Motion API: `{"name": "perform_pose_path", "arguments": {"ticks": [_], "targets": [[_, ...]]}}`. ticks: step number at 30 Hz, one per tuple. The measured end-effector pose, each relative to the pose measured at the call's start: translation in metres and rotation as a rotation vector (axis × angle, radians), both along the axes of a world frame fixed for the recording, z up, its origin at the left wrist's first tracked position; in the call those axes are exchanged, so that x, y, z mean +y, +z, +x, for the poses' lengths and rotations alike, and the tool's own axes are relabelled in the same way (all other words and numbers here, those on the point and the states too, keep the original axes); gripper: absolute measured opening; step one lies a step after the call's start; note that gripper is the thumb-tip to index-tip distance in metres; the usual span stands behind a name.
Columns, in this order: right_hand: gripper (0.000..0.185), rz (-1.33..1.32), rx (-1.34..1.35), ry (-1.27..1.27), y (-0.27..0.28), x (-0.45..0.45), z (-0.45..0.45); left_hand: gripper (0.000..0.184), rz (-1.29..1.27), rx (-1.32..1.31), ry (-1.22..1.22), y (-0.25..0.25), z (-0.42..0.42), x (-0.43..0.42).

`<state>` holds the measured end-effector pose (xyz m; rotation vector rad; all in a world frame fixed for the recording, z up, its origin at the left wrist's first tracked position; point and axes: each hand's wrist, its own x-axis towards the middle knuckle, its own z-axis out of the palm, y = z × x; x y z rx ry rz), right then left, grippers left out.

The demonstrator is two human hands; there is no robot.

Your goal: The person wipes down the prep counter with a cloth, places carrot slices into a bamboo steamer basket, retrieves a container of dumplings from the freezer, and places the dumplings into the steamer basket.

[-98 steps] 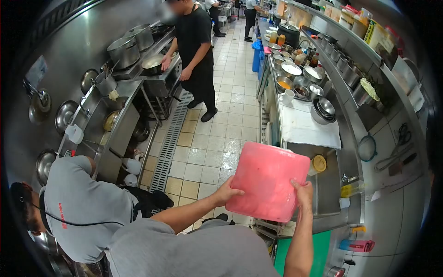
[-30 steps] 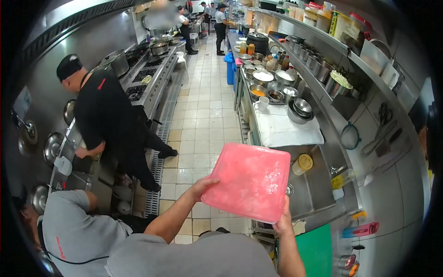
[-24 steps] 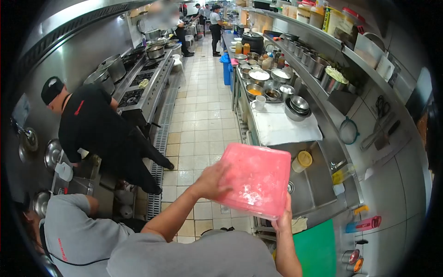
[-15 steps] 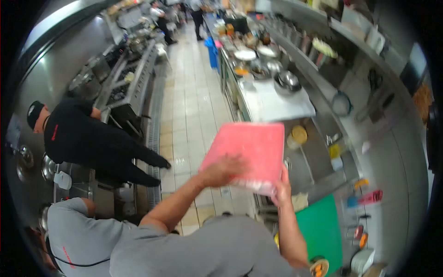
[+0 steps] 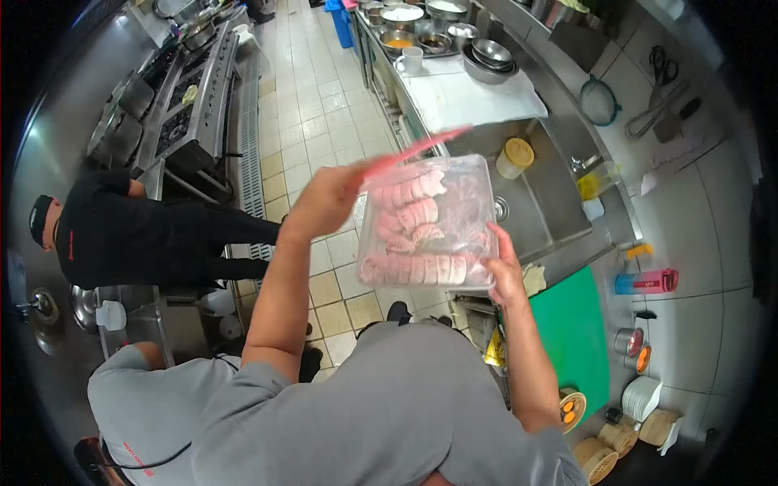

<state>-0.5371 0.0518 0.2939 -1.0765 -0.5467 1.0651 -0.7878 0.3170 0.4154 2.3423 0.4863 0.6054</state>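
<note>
A clear plastic container (image 5: 454, 231) with rows of pale pink dumplings (image 5: 409, 269) inside is held up over the aisle. My right hand (image 5: 504, 267) grips its right side, the thumb over the rim. Above the container's upper left, my left hand (image 5: 328, 198) is closed on the red lid (image 5: 417, 149), which is tilted nearly edge-on and lifted off. The right part of the container shows bare, whitish plastic with no dumplings on it.
A sink (image 5: 539, 202) with a yellow-lidded tub (image 5: 515, 158) lies to the right, beside a green board (image 5: 571, 332). Bamboo steamers (image 5: 596, 460) stand lower right. At left are a person in black (image 5: 138, 231), a person in grey (image 5: 154, 405) and a stove (image 5: 182, 101).
The red lid has come off in my left hand, exposing the dumplings. My right hand still holds the container. The view has tilted downward, and the person in black came to the left counter earlier.
</note>
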Motion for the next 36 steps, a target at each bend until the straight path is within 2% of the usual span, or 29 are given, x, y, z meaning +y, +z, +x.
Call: {"name": "perform_pose_path", "arguments": {"ticks": [3, 5, 6, 8, 9, 11, 13, 14, 16, 17, 19, 21, 22, 24, 25, 27, 28, 30, 32, 33, 36], "targets": [[0.083, 0.010, 0.068, -0.040, -0.015, -0.011, 0.004, 0.050, -0.072, -0.118, 0.107, 0.006, -0.022, 0.042], [0.082, 0.020, 0.126, -0.026, -0.008, -0.019, 0.002, 0.049, -0.490, -0.180, 0.291, 0.015, -0.031, 0.048], [0.081, 0.048, 0.172, -0.018, -0.002, -0.020, 0.004, 0.049, -0.501, -0.172, 0.296, 0.006, -0.032, 0.049], [0.081, 0.054, 0.154, 0.006, 0.005, -0.022, 0.012, 0.057, -0.867, -0.361, 0.409, -0.027, -0.030, 0.050], [0.081, 0.076, 0.160, 0.013, 0.005, -0.022, 0.016, 0.057, -0.956, -0.461, 0.422, -0.060, -0.027, 0.044], [0.081, 0.097, 0.167, 0.034, 0.011, -0.018, 0.018, 0.056, -1.126, -0.749, 0.340, -0.125, -0.018, 0.019], [0.081, 0.064, 0.122, 0.064, 0.013, -0.014, 0.023, 0.059, -1.246, -0.927, 0.277, -0.146, -0.003, -0.018], [0.081, 0.026, 0.073, 0.097, 0.015, -0.011, 0.029, 0.059, -1.252, -0.932, 0.279, -0.146, 0.001, -0.028], [0.081, -0.013, 0.004, 0.156, 0.011, -0.008, 0.041, 0.063, -1.692, -0.886, -0.131, -0.145, 0.005, -0.045], [0.078, -0.037, -0.042, 0.206, 0.011, -0.006, 0.044, 0.066, -1.704, -0.846, -0.229, -0.144, 0.008, -0.052], [0.074, -0.061, -0.081, 0.263, 0.009, 0.002, 0.052, 0.067, -1.618, -0.841, -0.202, -0.153, 0.006, -0.058], [0.057, -0.165, -0.661, 0.213, 0.008, 0.010, 0.059, 0.069, -1.532, -0.832, -0.183, -0.160, 0.008, -0.062], [0.057, -0.169, -0.663, 0.220, 0.018, 0.013, 0.052, 0.073, -1.540, -0.880, -0.204, -0.154, 0.009, -0.065], [0.032, -0.329, -1.530, -0.277, 0.054, 0.024, 0.012, 0.078, -1.554, -0.932, -0.210, -0.142, 0.003, -0.071], [0.032, -0.332, -1.530, -0.272, 0.061, 0.032, -0.007, 0.081, -1.526, -0.934, -0.218, -0.135, 0.002, -0.072], [0.020, -0.206, -1.269, -0.055, 0.070, 0.050, -0.047, 0.084, -1.497, -0.934, -0.241, -0.133, 0.004, -0.072], [0.020, -0.177, -1.086, 0.114, 0.069, 0.058, -0.065, 0.084, -1.511, -0.946, -0.242, -0.135, 0.006, -0.072], [0.024, -0.126, -1.164, 0.184, 0.062, 0.070, -0.082, 0.084, -1.535, -0.951, -0.245, -0.137, 0.007, -0.074], [0.027, -0.185, -1.467, 0.292, 0.056, 0.080, -0.086, 0.082, -1.561, -0.961, -0.220, -0.138, 0.004, -0.075], [0.032, -0.231, -1.368, 0.354, 0.056, 0.081, -0.087, 0.082, -1.566, -0.961, -0.210, -0.141, 0.002, -0.076], [0.032, -0.230, -1.425, 0.444, 0.054, 0.082, -0.087, 0.081, -1.504, -0.952, -0.175, -0.147, -0.002, -0.075]]}}
